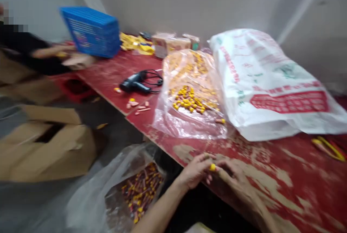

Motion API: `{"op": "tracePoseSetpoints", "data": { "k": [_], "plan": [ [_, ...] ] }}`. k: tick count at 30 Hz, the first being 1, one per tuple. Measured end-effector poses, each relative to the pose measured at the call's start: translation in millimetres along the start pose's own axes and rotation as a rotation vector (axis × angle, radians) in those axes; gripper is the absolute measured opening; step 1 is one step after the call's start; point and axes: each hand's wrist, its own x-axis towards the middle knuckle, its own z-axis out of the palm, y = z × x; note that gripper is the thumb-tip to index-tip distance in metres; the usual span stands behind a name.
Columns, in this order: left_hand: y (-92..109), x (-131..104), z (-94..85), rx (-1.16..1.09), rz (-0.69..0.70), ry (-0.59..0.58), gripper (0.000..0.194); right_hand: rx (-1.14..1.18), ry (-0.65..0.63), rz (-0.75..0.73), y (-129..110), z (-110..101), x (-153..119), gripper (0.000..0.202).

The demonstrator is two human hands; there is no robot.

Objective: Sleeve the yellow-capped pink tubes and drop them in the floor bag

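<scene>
At the front edge of the red table, my left hand (195,172) and my right hand (236,178) meet with bent fingers. Between their fingertips is a small piece with a yellow cap (212,167); the rest of it is hidden by the fingers. Just beyond the hands, a clear plastic bag (165,126) lies on the table, with many small yellow-capped pieces (188,99) in and on it. A single yellow-capped piece (221,121) rests at the bag's near right corner. Below the table edge, another open plastic bag (89,197) contains similar brownish pieces with yellow ends (143,189).
A white printed sack (271,77) lies at right. A black hair dryer-like tool (134,82) with its cord and several pink pieces (141,108) lie left. Further back stands a blue basket (92,32), near another person's arm (50,51). A cardboard box (54,149) sits on the floor.
</scene>
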Motion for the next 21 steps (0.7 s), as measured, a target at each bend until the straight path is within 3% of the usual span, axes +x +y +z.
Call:
{"op": "tracePoseSetpoints", "data": {
  "k": [3, 8, 13, 17, 21],
  "plan": [
    [7.6, 6.7, 1.2, -0.028, 0.053, 0.005, 0.041, 0.144, -0.02, 0.115, -9.2, -2.8, 2.0, 0.035],
    [11.3, 14.3, 12.5, -0.067, 0.14, 0.072, 0.043, 0.062, -0.021, 0.037, -15.9, -1.1, -4.3, 0.026],
    [7.8, 19.1, 8.2, 0.053, 0.338, 0.287, 0.04, -0.452, 0.006, 0.013, -11.7, -33.3, -15.6, 0.021],
    [1.3, 21.9, -1.7, 0.198, 0.423, 0.339, 0.034, -1.04, 0.014, 0.269, 4.4, -71.6, -20.7, 0.02],
    [-2.1, 22.4, -3.1, 0.312, 0.435, 0.362, 0.034, -1.207, -0.036, 0.397, 14.2, -85.0, -10.6, 0.015]
  ]
}}
